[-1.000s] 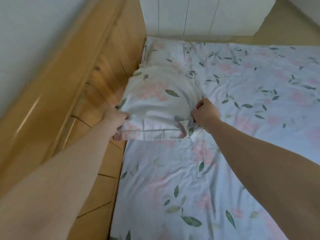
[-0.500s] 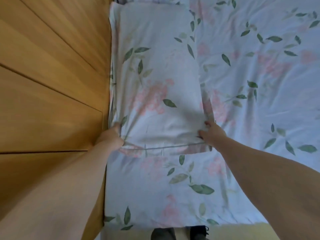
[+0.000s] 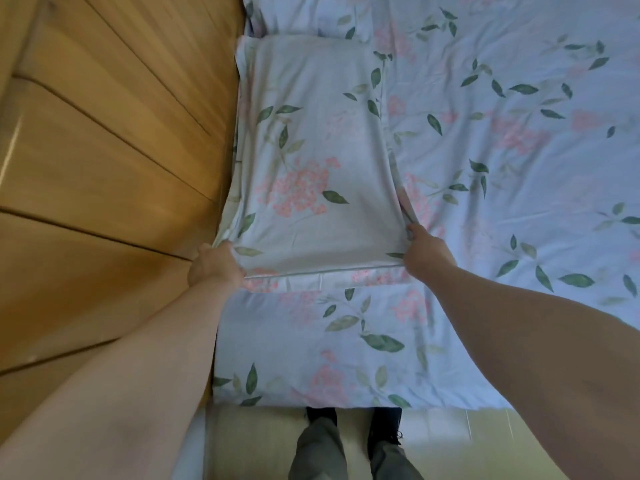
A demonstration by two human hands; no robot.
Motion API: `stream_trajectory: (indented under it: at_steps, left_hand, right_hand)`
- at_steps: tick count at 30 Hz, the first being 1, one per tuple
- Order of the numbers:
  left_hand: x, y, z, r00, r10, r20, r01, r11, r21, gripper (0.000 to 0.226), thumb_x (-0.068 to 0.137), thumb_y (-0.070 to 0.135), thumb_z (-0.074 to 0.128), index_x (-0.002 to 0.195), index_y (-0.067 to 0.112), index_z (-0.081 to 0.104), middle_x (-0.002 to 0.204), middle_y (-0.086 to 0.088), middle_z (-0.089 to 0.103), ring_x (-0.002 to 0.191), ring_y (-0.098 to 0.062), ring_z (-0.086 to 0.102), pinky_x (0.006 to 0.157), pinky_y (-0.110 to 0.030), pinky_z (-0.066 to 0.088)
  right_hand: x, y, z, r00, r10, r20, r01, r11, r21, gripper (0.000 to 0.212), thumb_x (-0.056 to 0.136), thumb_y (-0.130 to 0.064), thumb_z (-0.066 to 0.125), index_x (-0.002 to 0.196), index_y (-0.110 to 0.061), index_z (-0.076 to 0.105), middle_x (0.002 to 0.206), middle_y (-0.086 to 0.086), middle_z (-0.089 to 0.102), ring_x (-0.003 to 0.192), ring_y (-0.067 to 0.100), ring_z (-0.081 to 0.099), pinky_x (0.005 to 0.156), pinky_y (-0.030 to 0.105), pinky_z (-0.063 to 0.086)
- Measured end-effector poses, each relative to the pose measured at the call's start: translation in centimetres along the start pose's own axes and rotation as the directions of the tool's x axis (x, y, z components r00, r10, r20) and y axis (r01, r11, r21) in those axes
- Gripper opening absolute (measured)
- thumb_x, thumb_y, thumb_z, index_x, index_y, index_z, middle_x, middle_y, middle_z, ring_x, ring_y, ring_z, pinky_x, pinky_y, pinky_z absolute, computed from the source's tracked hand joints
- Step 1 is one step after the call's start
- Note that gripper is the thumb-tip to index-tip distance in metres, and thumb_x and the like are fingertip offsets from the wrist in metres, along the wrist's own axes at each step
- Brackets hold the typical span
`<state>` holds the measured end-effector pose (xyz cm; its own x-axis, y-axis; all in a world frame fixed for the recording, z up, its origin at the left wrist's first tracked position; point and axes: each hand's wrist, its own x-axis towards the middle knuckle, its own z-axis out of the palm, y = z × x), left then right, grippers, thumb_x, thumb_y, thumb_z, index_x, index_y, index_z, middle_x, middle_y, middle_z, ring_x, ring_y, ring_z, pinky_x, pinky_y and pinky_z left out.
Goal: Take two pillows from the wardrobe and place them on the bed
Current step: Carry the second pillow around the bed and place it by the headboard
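Observation:
A flat pillow (image 3: 313,161) in a pale blue case with pink flowers and green leaves lies on the bed (image 3: 502,202), close along the wooden headboard. My left hand (image 3: 216,266) grips its near left corner. My right hand (image 3: 424,252) holds its near right corner, fingers curled on the fabric edge. Beyond the pillow's far end, the edge of a second pillow (image 3: 304,15) in the same print shows at the top of the view. The bedsheet has the same floral print.
The slatted wooden headboard (image 3: 114,168) fills the left side, right against the pillow. The bed's near edge runs across the bottom, with pale floor (image 3: 467,441) below it and my legs and dark shoes (image 3: 349,445) standing there.
The view has tilted down from the far wardrobe doors to the bed's near edge. The bunched pillow now lies flat and stretched out, with both hands at its near corners.

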<state>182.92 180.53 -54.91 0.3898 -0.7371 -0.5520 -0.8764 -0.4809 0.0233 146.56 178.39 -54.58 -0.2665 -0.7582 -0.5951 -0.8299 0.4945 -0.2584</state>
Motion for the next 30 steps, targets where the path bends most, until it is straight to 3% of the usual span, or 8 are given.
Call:
stream_trajectory:
  at_steps: [8,12,15,17,20,24,26,30]
  left_hand:
    - [-7.7,-3.0,1.2,0.99,-0.04,0.136,0.031,0.997,0.065,0.079,0.088,0.053,0.068,0.155,0.033,0.031,0.149,-0.013,0.036,0.13,-0.037,0.047,0.097,-0.04,0.047]
    - [-11.0,-4.3,2.5,0.979,-0.056,0.194,0.044,0.997,0.064,0.081,0.087,0.051,0.07,0.155,0.034,0.03,0.149,-0.012,0.035,0.129,-0.037,0.048,0.099,-0.042,0.048]
    - [-13.0,-5.5,3.8,0.971,-0.058,0.234,0.041,0.996,0.077,0.086,0.086,0.051,0.071,0.158,0.032,0.027,0.154,-0.014,0.031,0.136,-0.036,0.043,0.106,-0.044,0.045]
    - [-14.2,-6.2,4.6,0.965,-0.055,0.256,0.034,0.996,0.088,0.084,0.087,0.051,0.071,0.156,0.031,0.029,0.151,-0.015,0.033,0.134,-0.036,0.045,0.105,-0.043,0.044]
    - [-15.3,-7.0,5.7,0.958,-0.066,0.28,0.038,0.994,0.103,0.082,0.086,0.051,0.071,0.155,0.032,0.032,0.146,-0.015,0.036,0.131,-0.037,0.046,0.103,-0.041,0.045]
    - [-15.8,-6.9,6.8,0.957,-0.078,0.28,0.033,0.986,0.162,0.083,0.085,0.047,0.074,0.155,0.031,0.032,0.142,-0.015,0.038,0.127,-0.037,0.05,0.098,-0.042,0.048]
    - [-15.7,-6.8,7.2,0.959,-0.095,0.268,0.049,0.984,0.172,0.081,0.086,0.043,0.074,0.154,0.032,0.032,0.14,-0.015,0.036,0.124,-0.038,0.051,0.096,-0.042,0.049]
    - [-15.9,-7.0,8.1,0.943,-0.159,0.293,0.111,0.978,0.174,0.069,0.083,0.046,0.066,0.145,0.03,0.04,0.136,-0.01,0.032,0.111,-0.035,0.051,0.086,-0.041,0.052]
  right_hand:
    - [-7.1,4.8,0.1,0.997,-0.01,0.074,0.014,0.998,-0.056,0.063,0.093,-0.01,0.036,0.151,-0.033,0.035,0.108,0.016,0.056,0.093,0.037,0.062,0.087,0.047,0.059]
    - [-10.5,6.9,1.5,0.993,-0.008,0.121,0.019,0.996,-0.085,0.072,0.089,-0.008,0.036,0.151,-0.043,0.026,0.095,0.013,0.054,0.088,0.038,0.062,0.084,0.048,0.058]
    - [-12.2,8.8,2.9,0.991,-0.001,0.131,0.019,0.99,-0.139,0.075,0.087,-0.009,0.034,0.153,-0.043,0.021,0.086,0.008,0.051,0.09,0.036,0.062,0.092,0.051,0.054]
    - [-13.6,9.7,3.3,0.989,0.013,0.145,0.012,0.986,-0.167,0.071,0.093,-0.008,0.035,0.156,-0.038,0.021,0.1,0.013,0.054,0.095,0.036,0.06,0.093,0.047,0.052]
    - [-14.2,10.7,4.3,0.982,0.038,0.185,-0.003,0.983,-0.186,0.067,0.096,-0.004,0.034,0.157,-0.031,0.022,0.134,0.021,0.054,0.123,0.039,0.055,0.102,0.045,0.044]
    - [-13.3,11.8,5.9,0.981,0.044,0.187,-0.002,0.976,-0.218,0.073,0.09,-0.002,0.032,0.155,-0.029,0.018,0.111,0.013,0.066,0.112,0.034,0.063,0.112,0.042,0.036]
    - [-13.3,12.0,5.9,0.978,0.05,0.202,-0.008,0.979,-0.203,0.072,0.09,-0.003,0.033,0.155,-0.032,0.016,0.115,0.015,0.061,0.126,0.035,0.055,0.111,0.044,0.038]
    - [-14.5,12.1,5.9,0.962,0.133,0.239,-0.057,0.952,-0.3,0.077,0.092,-0.012,0.044,0.157,-0.034,0.01,0.157,0.016,0.03,0.142,0.036,0.037,0.109,0.047,0.039]
